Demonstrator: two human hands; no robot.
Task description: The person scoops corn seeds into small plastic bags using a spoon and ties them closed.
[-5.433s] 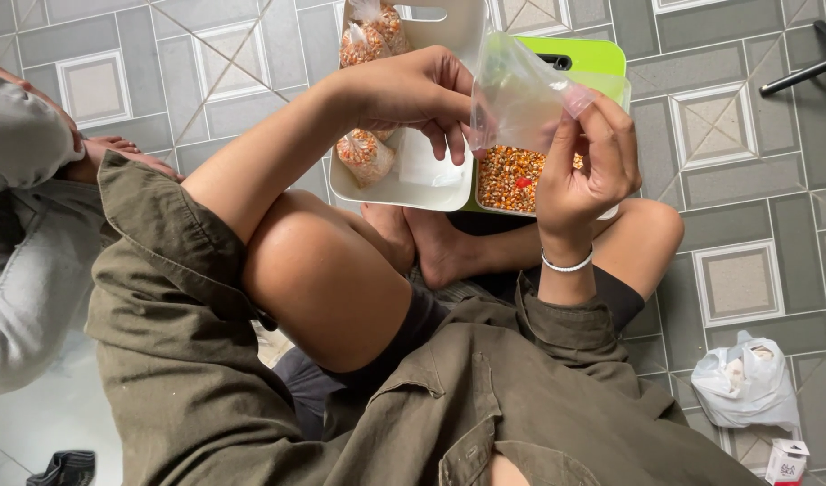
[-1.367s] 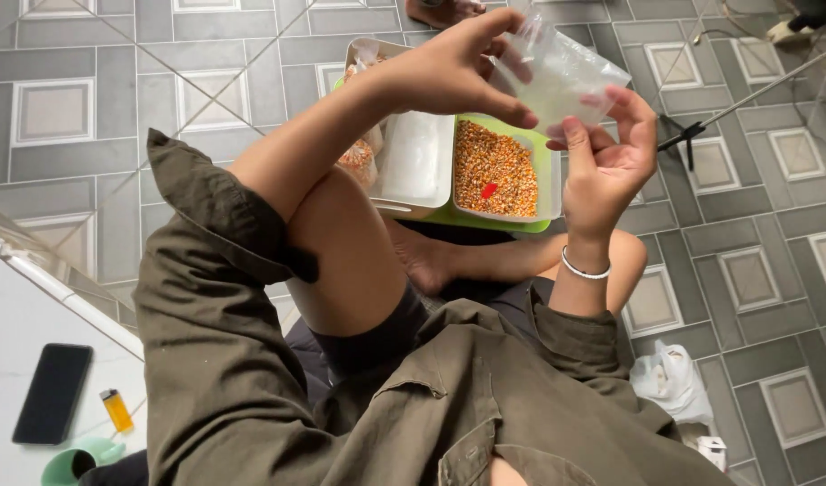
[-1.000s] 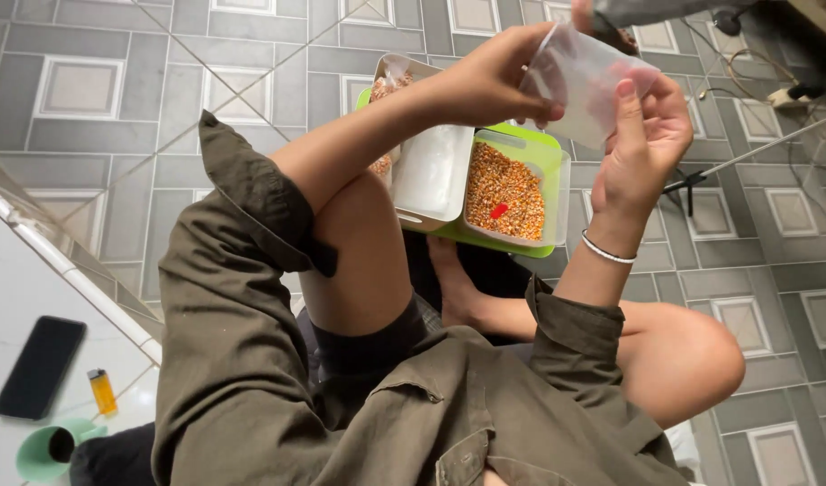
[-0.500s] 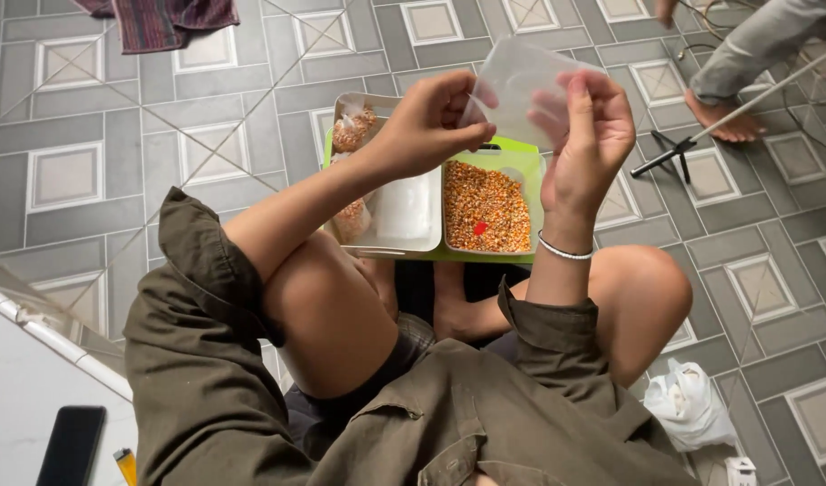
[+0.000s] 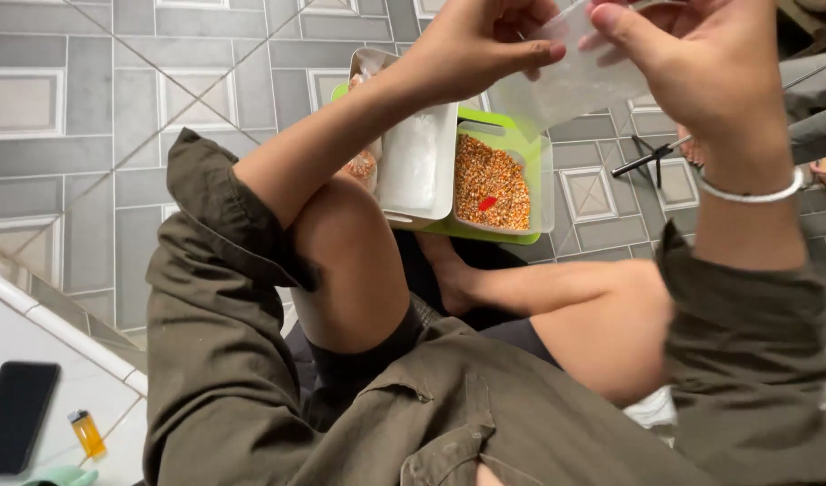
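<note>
The floor (image 5: 89,108) is laid with grey tiles, each framing a paler inset square, crossed by thin diagonal lines. At eight o'clock a white ledge (image 5: 62,360) edged with tile trim runs slantwise. Light is soft and even, casting only faint shadows.

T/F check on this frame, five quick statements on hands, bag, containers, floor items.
1. Both hands hold a clear plastic bag. True: the left hand and the right hand pinch it from either side.
2. The bag is full of grain. False: it looks empty and see-through.
3. The container of orange-yellow grain sits on a green tray. True.
4. A red piece lies in the grain. True.
5. The black phone lies beside the grain container. False: it lies on the white surface at lower left, near a yellow lighter.
</note>
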